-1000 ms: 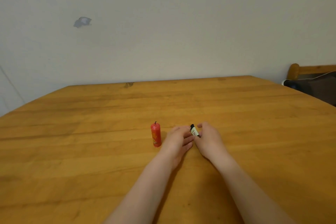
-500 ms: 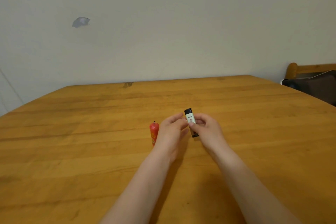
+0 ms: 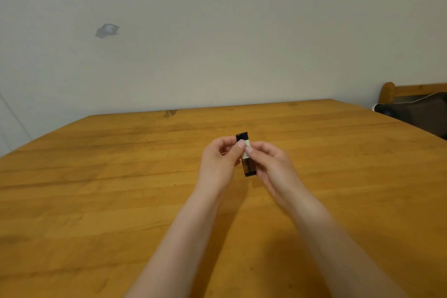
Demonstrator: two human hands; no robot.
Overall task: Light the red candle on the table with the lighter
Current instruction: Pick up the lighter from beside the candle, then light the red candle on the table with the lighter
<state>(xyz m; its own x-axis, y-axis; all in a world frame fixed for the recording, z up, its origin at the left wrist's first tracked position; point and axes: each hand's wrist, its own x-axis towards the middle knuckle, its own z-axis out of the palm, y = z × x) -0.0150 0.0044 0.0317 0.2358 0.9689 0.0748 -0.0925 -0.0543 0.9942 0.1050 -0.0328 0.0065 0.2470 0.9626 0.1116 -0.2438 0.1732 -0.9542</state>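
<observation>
Two bare forearms reach in from the bottom edge of the head camera's view, both cut off below the elbow by the frame. They stretch forward over a wooden table (image 3: 96,201) with honey-coloured planks and meet near its middle.

Both hands are lifted a little above the tabletop and close together on one small object. The left hand (image 3: 219,164) is curled, its thumb tip pressed against the upper part of the lighter (image 3: 247,156); its other fingers fold inward and are mostly hidden behind the hand. The right hand (image 3: 271,164) grips the same lighter from the other side, thumb near the top and fingers wrapped behind the body, out of sight.

This lighter stands nearly upright between the two hands. It has a black cap, a pale band below it, and a dark translucent brown lower half. Any print on the pale band is covered by the thumbs and too small to read.

No red candle can be seen; whether it is hidden behind the left hand cannot be told.

Farther off, the table's back edge meets a plain off-white wall (image 3: 242,31), which carries a small grey patch (image 3: 107,30) at upper left. At the far right, partly cut off, a rounded wooden post (image 3: 387,91) rises beside something dark (image 3: 420,111) that is hard to identify.
</observation>
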